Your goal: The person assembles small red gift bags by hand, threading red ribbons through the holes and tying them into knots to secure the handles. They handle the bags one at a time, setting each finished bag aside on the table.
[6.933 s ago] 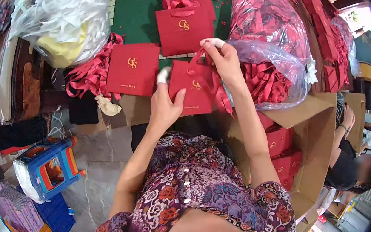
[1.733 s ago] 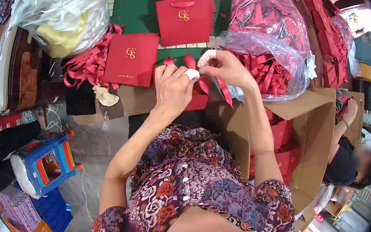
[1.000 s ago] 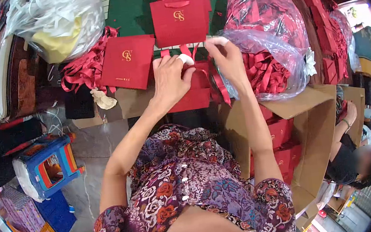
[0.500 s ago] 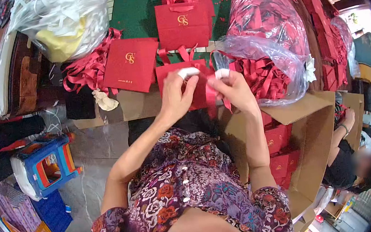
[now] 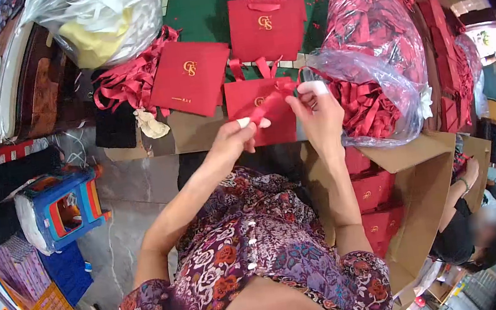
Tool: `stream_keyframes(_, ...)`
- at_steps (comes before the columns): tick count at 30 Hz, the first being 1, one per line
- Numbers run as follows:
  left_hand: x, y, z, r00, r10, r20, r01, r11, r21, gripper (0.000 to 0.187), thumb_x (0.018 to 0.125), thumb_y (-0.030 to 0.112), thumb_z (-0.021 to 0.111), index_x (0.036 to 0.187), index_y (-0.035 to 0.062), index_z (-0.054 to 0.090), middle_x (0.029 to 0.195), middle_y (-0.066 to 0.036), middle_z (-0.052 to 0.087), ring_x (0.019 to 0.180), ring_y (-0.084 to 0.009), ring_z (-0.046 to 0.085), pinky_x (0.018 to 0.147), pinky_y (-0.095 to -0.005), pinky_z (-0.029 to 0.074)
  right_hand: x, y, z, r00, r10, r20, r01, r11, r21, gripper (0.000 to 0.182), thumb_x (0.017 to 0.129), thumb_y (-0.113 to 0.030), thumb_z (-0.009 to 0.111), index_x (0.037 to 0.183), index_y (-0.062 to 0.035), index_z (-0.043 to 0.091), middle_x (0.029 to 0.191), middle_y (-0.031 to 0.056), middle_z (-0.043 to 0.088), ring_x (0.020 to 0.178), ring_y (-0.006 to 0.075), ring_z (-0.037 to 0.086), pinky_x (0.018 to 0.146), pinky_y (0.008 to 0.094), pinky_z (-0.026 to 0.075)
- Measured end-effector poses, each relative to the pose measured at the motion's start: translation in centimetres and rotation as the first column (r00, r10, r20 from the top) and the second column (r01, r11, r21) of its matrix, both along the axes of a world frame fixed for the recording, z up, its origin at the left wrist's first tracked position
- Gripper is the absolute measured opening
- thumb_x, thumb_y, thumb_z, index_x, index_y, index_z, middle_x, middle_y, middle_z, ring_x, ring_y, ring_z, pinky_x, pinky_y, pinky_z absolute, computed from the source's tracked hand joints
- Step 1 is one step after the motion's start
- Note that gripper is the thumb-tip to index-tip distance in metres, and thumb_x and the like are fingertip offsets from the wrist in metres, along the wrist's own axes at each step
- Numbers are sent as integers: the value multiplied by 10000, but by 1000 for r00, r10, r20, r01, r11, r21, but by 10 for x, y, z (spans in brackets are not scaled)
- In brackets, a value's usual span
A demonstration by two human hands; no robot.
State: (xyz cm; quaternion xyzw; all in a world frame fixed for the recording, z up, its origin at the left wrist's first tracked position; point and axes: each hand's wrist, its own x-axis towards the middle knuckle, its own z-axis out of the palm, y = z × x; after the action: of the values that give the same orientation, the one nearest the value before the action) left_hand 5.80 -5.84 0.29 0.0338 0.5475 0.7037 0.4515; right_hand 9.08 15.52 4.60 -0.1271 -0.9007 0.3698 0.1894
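A red ribbon (image 5: pixel 273 103) is stretched between my two hands over a red paper bag (image 5: pixel 245 103) with gold lettering. My left hand (image 5: pixel 235 139), with white wrapping on its fingertips, pinches the lower left end of the ribbon near the table edge. Higher and to the right, my right hand (image 5: pixel 319 112) grips the other end, thumb against a white-wrapped finger. The ribbon is somewhat blurred, and my fingers partly hide its ends. Behind lie another red bag (image 5: pixel 190 78) to the left and a red bag with a ribbon handle (image 5: pixel 266 38).
Clear plastic bags of red ribbons (image 5: pixel 371 102) sit right of my hand. An open cardboard box (image 5: pixel 423 195) holds red bags below. A loose ribbon pile (image 5: pixel 130 79) and a plastic bag of white ribbons (image 5: pixel 99 24) lie left. A co-worker's arm (image 5: pixel 459 188) shows at the right.
My left hand has moved down and my hands are farther apart, with the ribbon now drawn out between them. The whole view has shifted slightly.
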Motion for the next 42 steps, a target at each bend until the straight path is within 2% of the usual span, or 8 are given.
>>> stream_keyframes(6, -15, 13, -2, 873, 144, 466, -269, 939, 213, 239, 981, 237, 615, 1177, 110, 666, 1029, 24, 668, 824, -94, 588, 794, -276, 499, 6, -21, 9, 801, 565, -198, -520, 821, 237, 374, 673, -79, 836, 1017, -183, 735, 1014, 21, 655, 1000, 277, 609, 851, 401, 521)
stream_keyframes(13, -11, 21, -37, 731, -73, 679, -321, 841, 435, 286, 1008, 252, 553, 1257, 115, 583, 1176, -17, 627, 1058, -157, 609, 930, -355, 492, -1, -23, -15, 789, 574, -220, -488, 803, 343, 316, 692, -79, 825, 977, -162, 718, 1047, 27, 667, 1002, 277, 619, 874, 407, 520)
stream_keyframes(16, -16, 16, -14, 820, -7, 572, -263, 884, 388, 269, 1020, 249, 543, 1225, 88, 608, 1150, -39, 649, 978, -174, 642, 859, -351, 529, -1, -25, -21, 776, 543, -320, -480, 839, 258, 291, 704, -31, 815, 950, -116, 685, 997, 45, 676, 936, 272, 645, 830, 404, 530)
stream_keyframes(19, -31, 15, 21, 977, 13, -214, -34, 995, -96, 222, 981, 158, 604, 1161, 31, 633, 928, -51, 694, 740, -187, 662, 672, -358, 545, -3, -25, -18, 869, 388, -307, -374, 921, 108, 246, 758, 27, 781, 944, -63, 649, 875, 80, 679, 816, 267, 666, 746, 368, 540)
stream_keyframes(22, -41, 12, 28, 438, -163, -884, -413, 837, -358, 294, 849, 47, 668, 1130, -11, 601, 932, -196, 599, 834, -384, 614, 718, -449, 515, -13, -30, -19, 954, 275, -119, -287, 953, -98, 191, 831, -3, 745, 997, -19, 652, 931, 119, 695, 853, 248, 685, 760, 350, 539)
stream_keyframes(23, -47, 13, 27, 263, -267, -927, -485, 794, -366, 301, 843, 34, 653, 1130, -35, 595, 988, -196, 549, 901, -388, 583, 746, -474, 502, -18, -33, -22, 955, 272, -118, -284, 954, -98, 191, 831, -3, 745, 997, -19, 652, 931, 119, 695, 853, 248, 685, 760, 350, 539)
stream_keyframes(25, -56, 14, 23, 207, -417, -885, -497, 735, -462, 279, 844, 47, 640, 1099, -55, 594, 1021, -195, 527, 931, -382, 574, 767, -469, 507, -26, -41, -29, 979, 202, -38, -205, 972, -116, 176, 859, -40, 726, 1023, -20, 664, 965, 130, 702, 883, 263, 696, 766, 352, 539)
stream_keyframes(42, -60, 22, 11, 393, -383, -836, -374, 764, -526, 146, 879, 65, 616, 1013, 11, 602, 961, -193, 606, 804, -430, 635, 691, -507, 521, -33, -53, -42, 994, 100, 32, -98, 994, -50, 142, 799, -54, 730, 932, -25, 689, 869, 141, 711, 764, 270, 700, 684, 347, 540)
